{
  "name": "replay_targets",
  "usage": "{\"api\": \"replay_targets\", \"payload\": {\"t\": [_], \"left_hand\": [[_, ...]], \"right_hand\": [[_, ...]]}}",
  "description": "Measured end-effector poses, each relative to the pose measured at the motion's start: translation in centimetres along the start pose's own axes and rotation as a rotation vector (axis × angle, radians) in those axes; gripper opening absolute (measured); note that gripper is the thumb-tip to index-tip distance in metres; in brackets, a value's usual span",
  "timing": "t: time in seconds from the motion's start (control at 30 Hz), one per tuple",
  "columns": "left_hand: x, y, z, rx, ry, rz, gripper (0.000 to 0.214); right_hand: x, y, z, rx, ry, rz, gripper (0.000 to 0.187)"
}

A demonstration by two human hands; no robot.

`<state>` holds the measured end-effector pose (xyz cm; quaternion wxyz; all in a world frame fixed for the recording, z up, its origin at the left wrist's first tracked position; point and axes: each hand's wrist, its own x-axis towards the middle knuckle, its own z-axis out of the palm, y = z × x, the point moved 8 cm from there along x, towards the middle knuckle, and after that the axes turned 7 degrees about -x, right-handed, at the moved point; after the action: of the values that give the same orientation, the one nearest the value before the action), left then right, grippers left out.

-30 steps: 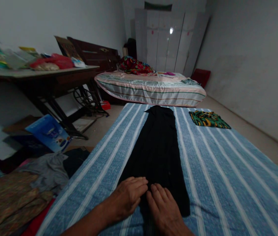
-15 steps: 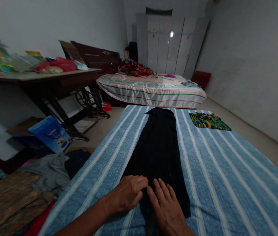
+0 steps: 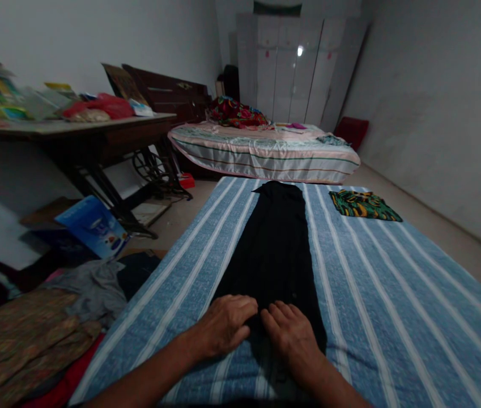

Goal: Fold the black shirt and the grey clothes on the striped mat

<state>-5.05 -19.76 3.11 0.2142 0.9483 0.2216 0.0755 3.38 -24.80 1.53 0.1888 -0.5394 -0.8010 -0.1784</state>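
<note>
A black shirt (image 3: 272, 243), folded long and narrow, lies lengthwise on a blue-and-white striped cloth (image 3: 376, 294). Its far end has a pointed, collar-like flap, and a small button shows near my right hand. On the near left edge of the shirt, my left hand (image 3: 229, 323) has its fingers curled onto the fabric. My right hand (image 3: 291, 334) is beside it, fingers bent and closed on the black fabric. A small gap separates the two hands. The shirt's near end is partly hidden under my hands and forearms.
A folded green-and-yellow patterned garment (image 3: 365, 205) lies at the far right. Loose clothes (image 3: 32, 334) are piled at the left, below a blue box (image 3: 92, 226). A cluttered sewing-machine table (image 3: 138, 123) stands at left; another bed (image 3: 265, 153) is beyond.
My right hand's outstretched fingers have bent and drawn in on the shirt. The shirt's near right corner has shifted slightly. My left hand stays in nearly the same place.
</note>
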Motion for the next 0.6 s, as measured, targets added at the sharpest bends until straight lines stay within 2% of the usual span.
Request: {"api": "replay_targets", "payload": {"t": [0.17, 0.37, 0.47, 0.6], "left_hand": [[-0.4, 0.2, 0.3, -0.03, -0.006, 0.003, 0.051], [-1.0, -0.5, 0.5, -0.054, 0.012, 0.001, 0.068], [-0.9, -0.8, -0.1, -0.038, 0.049, -0.002, 0.065], [-0.6, -1.2, -1.6, -0.029, 0.128, -0.059, 0.05]], "right_hand": [[1.4, 1.3, 0.0, 0.125, -0.279, -0.003, 0.02], [2.2, 3.1, 0.4, 0.214, -0.575, 0.071, 0.03], [2.7, 3.8, 0.4, 0.251, -0.643, 0.093, 0.03], [3.4, 4.7, -0.1, 0.35, -0.629, 0.14, 0.027]]}}
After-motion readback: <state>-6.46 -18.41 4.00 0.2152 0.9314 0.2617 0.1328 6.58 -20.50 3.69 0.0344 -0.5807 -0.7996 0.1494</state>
